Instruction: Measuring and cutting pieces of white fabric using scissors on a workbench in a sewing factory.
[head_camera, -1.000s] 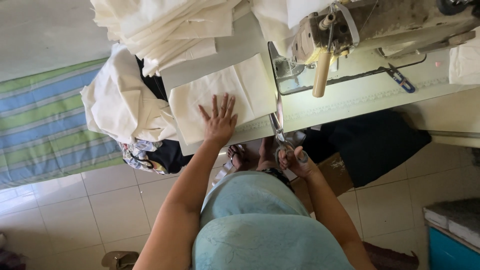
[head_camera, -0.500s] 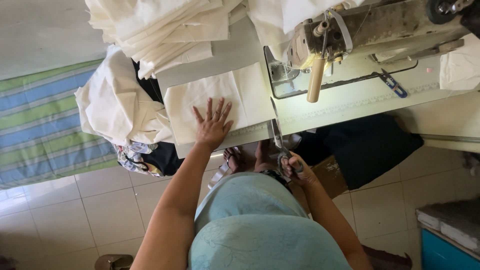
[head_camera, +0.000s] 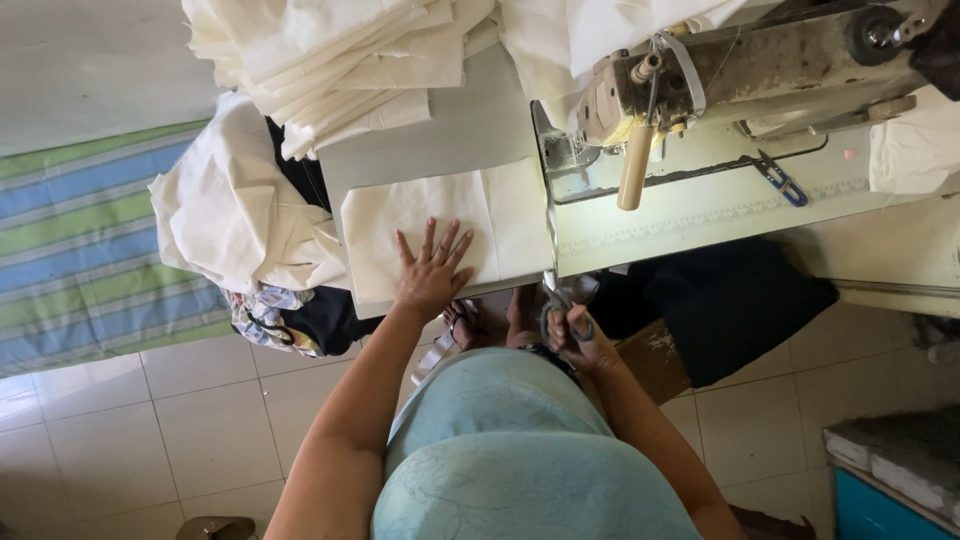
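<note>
One cream fabric panel (head_camera: 445, 225) lay flat on the counter (head_camera: 470, 130), its long axis running left to right along the counter's near edge, with its right end reaching toward the needle area of the sewing machine (head_camera: 740, 70). The left hand (head_camera: 432, 275) rested palm down on the panel's near edge, fingers spread apart and pointing away from the body toward the machine; it pressed the cloth rather than gripping it. The panel stretched out to both sides of that hand, more of it lying to the left.

The right hand (head_camera: 578, 340) was below the counter edge, closed around the handles of one pair of scissors (head_camera: 556, 300). The scissors stood nearly upright, blades pointing up toward the counter edge, just right of the panel's right corner. The blade tips sat close to the edge of the cloth; whether they touched it could not be told.

One stack of folded cream pieces (head_camera: 340, 60) sat at the far side of the counter, well apart from the left hand. One loose heap of cream cloth (head_camera: 235, 215) hung off the left end of the counter above a striped mat (head_camera: 80, 250). One small blue-handled tool (head_camera: 775, 180) lay on the machine bed to the right.
</note>
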